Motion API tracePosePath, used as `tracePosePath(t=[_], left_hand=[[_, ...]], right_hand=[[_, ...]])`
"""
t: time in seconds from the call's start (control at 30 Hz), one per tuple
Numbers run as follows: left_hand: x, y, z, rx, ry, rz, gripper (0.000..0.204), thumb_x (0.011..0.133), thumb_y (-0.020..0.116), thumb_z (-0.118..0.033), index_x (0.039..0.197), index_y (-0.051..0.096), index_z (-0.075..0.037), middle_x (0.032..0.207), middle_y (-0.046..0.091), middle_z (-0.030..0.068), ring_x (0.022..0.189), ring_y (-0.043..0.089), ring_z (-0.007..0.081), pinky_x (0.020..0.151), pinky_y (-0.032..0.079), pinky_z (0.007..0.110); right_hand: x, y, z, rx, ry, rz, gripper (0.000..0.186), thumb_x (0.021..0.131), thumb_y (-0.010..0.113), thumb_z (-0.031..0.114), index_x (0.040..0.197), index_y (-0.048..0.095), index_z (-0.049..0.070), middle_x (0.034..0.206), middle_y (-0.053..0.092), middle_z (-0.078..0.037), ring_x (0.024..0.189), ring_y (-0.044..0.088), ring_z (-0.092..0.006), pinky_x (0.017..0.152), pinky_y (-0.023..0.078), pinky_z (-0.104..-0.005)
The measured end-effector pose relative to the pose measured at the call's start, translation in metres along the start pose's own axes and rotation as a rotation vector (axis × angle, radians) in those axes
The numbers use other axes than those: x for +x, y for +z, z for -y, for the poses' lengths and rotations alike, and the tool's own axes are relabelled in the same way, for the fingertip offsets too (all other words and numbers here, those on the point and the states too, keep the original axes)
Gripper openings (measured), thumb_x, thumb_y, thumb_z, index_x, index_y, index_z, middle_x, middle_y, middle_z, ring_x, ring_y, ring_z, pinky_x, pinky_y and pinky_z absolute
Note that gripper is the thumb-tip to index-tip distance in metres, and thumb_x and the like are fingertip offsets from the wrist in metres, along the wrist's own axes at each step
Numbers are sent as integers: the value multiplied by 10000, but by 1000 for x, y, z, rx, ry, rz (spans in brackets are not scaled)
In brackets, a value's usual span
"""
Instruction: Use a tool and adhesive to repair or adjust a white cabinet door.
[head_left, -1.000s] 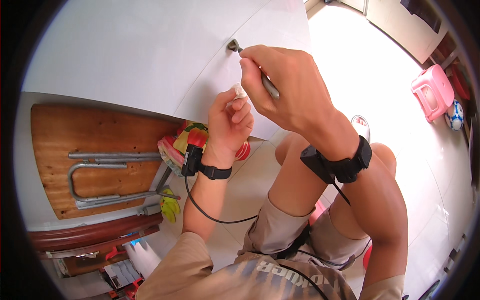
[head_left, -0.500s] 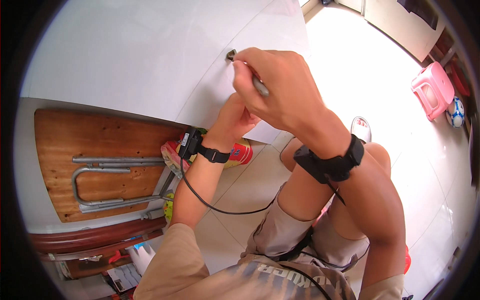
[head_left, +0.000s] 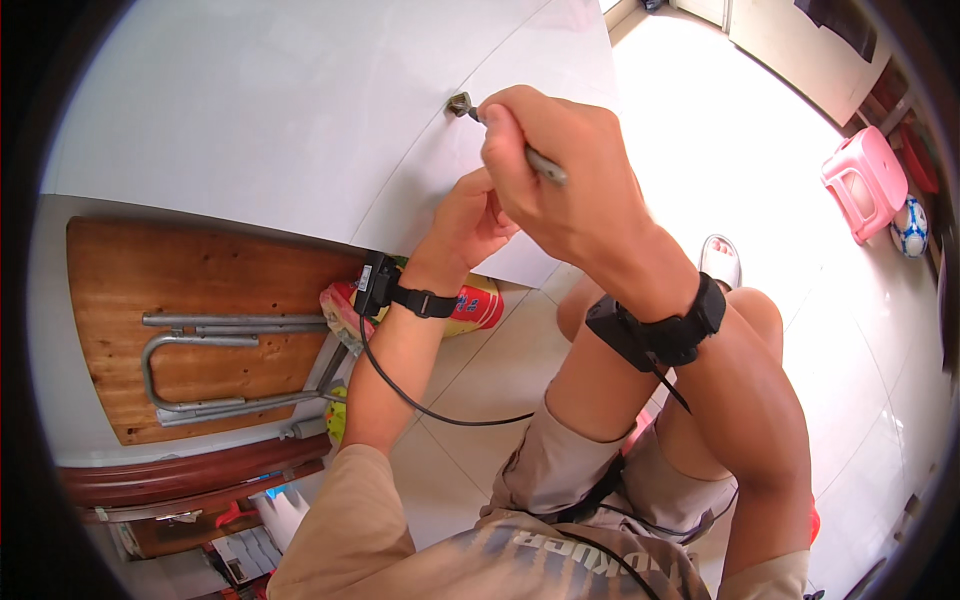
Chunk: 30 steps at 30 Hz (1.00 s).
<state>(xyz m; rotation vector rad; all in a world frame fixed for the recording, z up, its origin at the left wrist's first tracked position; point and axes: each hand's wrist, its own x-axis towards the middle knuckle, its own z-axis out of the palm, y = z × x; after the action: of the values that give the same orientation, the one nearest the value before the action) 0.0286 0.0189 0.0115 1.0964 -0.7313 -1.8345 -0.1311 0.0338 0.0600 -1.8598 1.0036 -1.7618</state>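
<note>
Right hand (head_left: 560,170) fingers clamped on thin metal tool (head_left: 540,160), tip set against small metal fitting (head_left: 459,103) on white panel (head_left: 300,110). Left hand (head_left: 470,215) fingers curled together just below fitting, grip unclear. Red can (head_left: 478,303) seen below left wrist.

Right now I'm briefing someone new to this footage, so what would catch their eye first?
The right hand stands out at centre top, gripping a slim metal tool whose tip meets a small metal fitting on the white panel. Just below it, the left hand rests against the same panel. At the far right, a pink stool sits on the bright tiled floor.
</note>
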Motion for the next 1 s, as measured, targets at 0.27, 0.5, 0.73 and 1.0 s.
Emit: tracePosePath(t=[0.27,0.5,0.73,1.0], left_hand=[[-7,55,-27,-20,-152,-192,185,979,624,-216,842,632,-92,716,624,21,562,543,123,527,428,236],[5,-14,-13,7,-61,183,203,981,648,-236,825,629,-108,706,657,0,517,536,105,493,421,238],[4,-10,-18,16,-56,187,197,991,640,-228,830,636,-114,695,662,-16,515,538,92,482,427,239],[0,-7,-27,76,-24,185,177,989,647,-218,862,636,-96,685,647,-2,501,540,94,445,414,235]], right_hand=[[0,1,10,-28,-13,33,173,994,575,83,990,691,-45,680,644,-121,588,613,-150,571,503,-317],[11,-7,2,73,168,-30,228,1014,550,124,988,693,-53,738,706,-141,656,686,-178,632,554,-304],[4,-3,-3,102,55,-114,250,955,608,123,755,574,-24,597,557,-178,523,537,-347,531,459,-421],[2,-8,0,56,70,-65,212,959,605,107,787,603,-16,618,589,-165,537,570,-329,541,474,-397]])
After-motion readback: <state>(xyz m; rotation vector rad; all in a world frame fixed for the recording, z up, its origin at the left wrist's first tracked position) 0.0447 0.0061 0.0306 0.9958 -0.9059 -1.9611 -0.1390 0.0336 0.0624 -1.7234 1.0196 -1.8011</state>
